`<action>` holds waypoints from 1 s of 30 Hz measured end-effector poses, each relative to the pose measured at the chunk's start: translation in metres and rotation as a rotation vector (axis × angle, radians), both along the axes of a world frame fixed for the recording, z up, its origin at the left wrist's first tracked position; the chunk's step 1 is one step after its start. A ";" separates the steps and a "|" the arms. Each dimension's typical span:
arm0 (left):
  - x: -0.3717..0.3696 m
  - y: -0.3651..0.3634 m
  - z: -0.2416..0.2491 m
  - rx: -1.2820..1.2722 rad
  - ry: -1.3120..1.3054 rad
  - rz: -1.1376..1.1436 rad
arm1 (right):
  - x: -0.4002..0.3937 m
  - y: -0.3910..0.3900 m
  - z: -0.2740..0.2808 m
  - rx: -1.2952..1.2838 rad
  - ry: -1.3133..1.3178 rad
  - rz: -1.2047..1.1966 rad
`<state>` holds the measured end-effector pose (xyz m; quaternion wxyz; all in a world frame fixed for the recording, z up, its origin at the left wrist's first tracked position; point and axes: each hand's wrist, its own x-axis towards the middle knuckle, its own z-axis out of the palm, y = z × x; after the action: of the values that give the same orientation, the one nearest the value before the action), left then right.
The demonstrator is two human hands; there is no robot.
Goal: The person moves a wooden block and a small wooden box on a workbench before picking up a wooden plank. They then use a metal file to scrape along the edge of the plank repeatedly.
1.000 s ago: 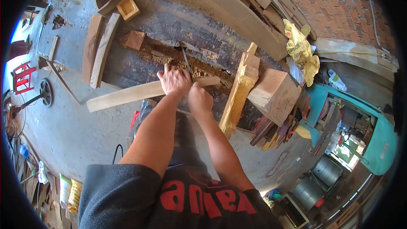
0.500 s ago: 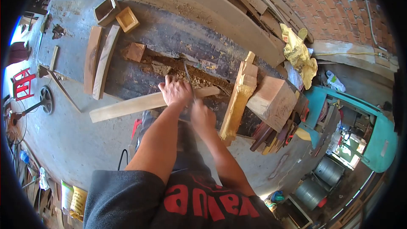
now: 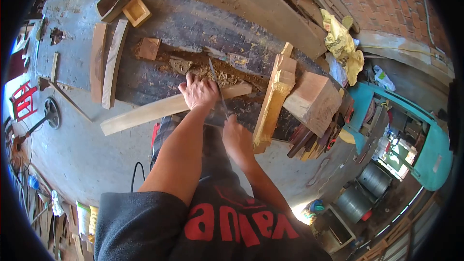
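Observation:
A pale, slightly curved strip of wood [image 3: 145, 115] lies slantwise over the near edge of the worn workbench [image 3: 166, 21]. My left hand [image 3: 199, 93] presses down on it, fingers bent over its far side. In my right hand [image 3: 237, 137], closed at the near edge, is a long narrow file-like metal tool [image 3: 222, 97]. Its dark blade crosses the strip just right of my left hand, with the tip pointing away from me. My fist hides the grip end. Wood chips [image 3: 232, 73] fill a ragged hollow in the bench top beyond the strip.
Two curved wood pieces [image 3: 98, 65] lie at left, below a small wooden box [image 3: 137, 11]. A yellowish notched beam [image 3: 275, 99] and a big wood block [image 3: 313, 102] stand at right, beside several handled tools [image 3: 309, 142]. A red stool [image 3: 23, 100] is on the floor.
My right hand and the tool have shifted slightly; the blade's tip now reaches farther past the strip. My left hand stays pressed on the wood. The whole view has tilted a little.

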<state>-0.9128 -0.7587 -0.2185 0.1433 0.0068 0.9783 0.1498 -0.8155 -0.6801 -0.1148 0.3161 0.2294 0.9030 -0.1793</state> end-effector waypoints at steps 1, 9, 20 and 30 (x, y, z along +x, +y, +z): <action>-0.002 0.000 0.003 -0.016 -0.036 -0.009 | -0.003 -0.002 -0.002 -0.013 0.041 0.013; 0.000 0.001 -0.001 -0.018 -0.001 -0.023 | -0.005 0.003 0.005 0.008 0.044 0.013; -0.002 0.003 0.001 -0.046 -0.013 -0.048 | 0.006 -0.002 -0.013 0.035 0.178 0.012; -0.003 0.002 0.005 -0.075 -0.098 -0.073 | -0.008 -0.004 -0.041 0.039 0.252 0.007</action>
<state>-0.9162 -0.7566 -0.2130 0.1963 0.0298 0.9741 0.1079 -0.8236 -0.6843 -0.1558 0.1963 0.2079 0.9397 -0.1879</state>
